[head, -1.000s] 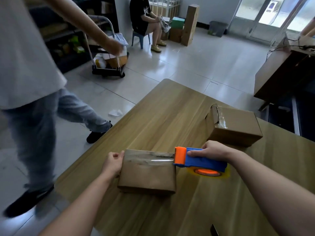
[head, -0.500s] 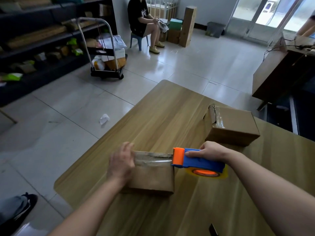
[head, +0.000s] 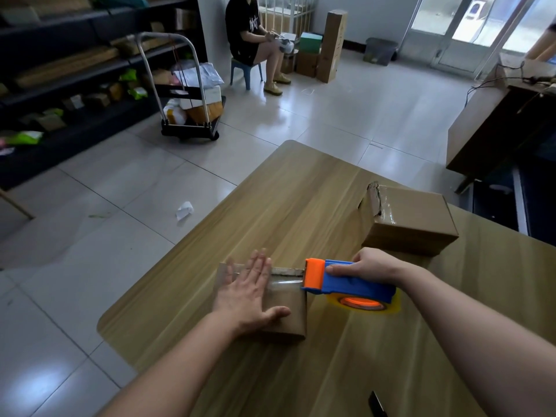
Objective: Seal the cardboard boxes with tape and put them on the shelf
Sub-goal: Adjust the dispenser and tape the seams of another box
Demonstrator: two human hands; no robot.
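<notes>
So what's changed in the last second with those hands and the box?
The left hand let go of the left end of the small box and slid onto its top, now lying flat over the tape strip. A passer-by on the left walked out of view. The right hand kept hold of the tape dispenser at the box's right edge; the second box stayed put.

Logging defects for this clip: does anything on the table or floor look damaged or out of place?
Yes. The far box has a torn, crumpled left end with wrinkled tape over it. A crumpled scrap of paper lies on the floor left of the table.
</notes>
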